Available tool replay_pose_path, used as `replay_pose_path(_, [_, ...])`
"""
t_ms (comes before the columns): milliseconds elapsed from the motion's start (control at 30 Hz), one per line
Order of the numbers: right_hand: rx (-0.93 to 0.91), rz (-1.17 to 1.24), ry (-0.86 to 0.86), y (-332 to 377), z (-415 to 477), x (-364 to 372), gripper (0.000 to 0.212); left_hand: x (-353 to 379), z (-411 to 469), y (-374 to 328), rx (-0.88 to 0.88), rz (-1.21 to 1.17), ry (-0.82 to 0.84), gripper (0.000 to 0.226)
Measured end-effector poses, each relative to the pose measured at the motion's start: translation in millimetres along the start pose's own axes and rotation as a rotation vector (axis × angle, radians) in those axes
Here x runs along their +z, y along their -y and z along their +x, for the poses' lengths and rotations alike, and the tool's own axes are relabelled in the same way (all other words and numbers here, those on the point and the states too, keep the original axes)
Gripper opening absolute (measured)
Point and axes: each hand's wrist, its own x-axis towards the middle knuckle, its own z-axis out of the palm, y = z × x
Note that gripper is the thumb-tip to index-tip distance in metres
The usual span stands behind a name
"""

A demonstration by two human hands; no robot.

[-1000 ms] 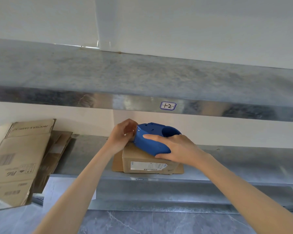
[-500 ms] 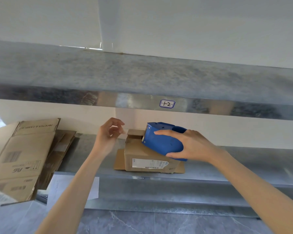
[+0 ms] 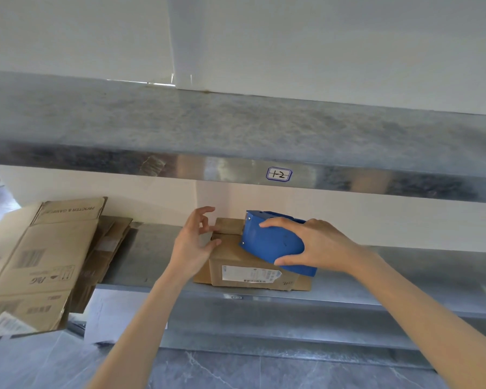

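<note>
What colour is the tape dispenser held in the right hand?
Solid blue; the tape dispenser shows best in the head view, gripped by the right hand.

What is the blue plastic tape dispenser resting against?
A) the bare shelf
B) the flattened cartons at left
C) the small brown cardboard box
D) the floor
C: the blue plastic tape dispenser lies on top of the small brown cardboard box, which stands on the lower metal shelf.

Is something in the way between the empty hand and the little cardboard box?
No, nothing visible. The left hand is right at the left end of the cardboard box, with its thumb seemingly touching the top. The blue tape dispenser, gripped by the right hand, rests farther right on the top.
</note>
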Motion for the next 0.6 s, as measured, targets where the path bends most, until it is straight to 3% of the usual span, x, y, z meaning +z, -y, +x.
replay_pose_path(333, [0.010, 0.292, 0.092, 5.0, 28.8, -12.3, 0.053, 3.8, -3.4, 13.1, -0.034, -0.051, -0.061, 0.070])
replay_pose_path(600, [0.008, 0.299, 0.138, 5.2, 51.0, -17.9, 0.048, 3.9, -2.6, 10.4, -0.057, -0.070, -0.080, 0.066])
